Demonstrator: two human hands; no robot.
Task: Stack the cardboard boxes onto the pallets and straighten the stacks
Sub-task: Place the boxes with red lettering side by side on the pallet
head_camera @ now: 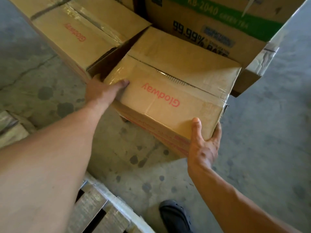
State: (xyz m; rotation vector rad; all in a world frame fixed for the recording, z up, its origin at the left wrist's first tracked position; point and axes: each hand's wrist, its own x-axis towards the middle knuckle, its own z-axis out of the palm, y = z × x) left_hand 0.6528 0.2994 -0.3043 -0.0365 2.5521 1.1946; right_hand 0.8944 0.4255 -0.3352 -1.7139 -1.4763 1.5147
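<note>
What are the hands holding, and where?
The box, at opposite corners: left hand on its left corner, right hand round its near right corner, thumb on top.

Your left hand (102, 93) and your right hand (204, 145) are both bare; your left forearm (50, 165) is bare too, broad and smooth, uncovered right to the picture's edge; your right forearm (235, 199) is likewise bare along all that shows, leaner, with sinews ridging it near the wrist; on the back of your right hand the knuckles and tendons stand out, and its thumbnail looks cut short; on one foot you wear a dark shoe (175, 216), black or near black, rounded at the toe, a clog by the look of it, with small holes across its upper; only its front part shows.
</note>
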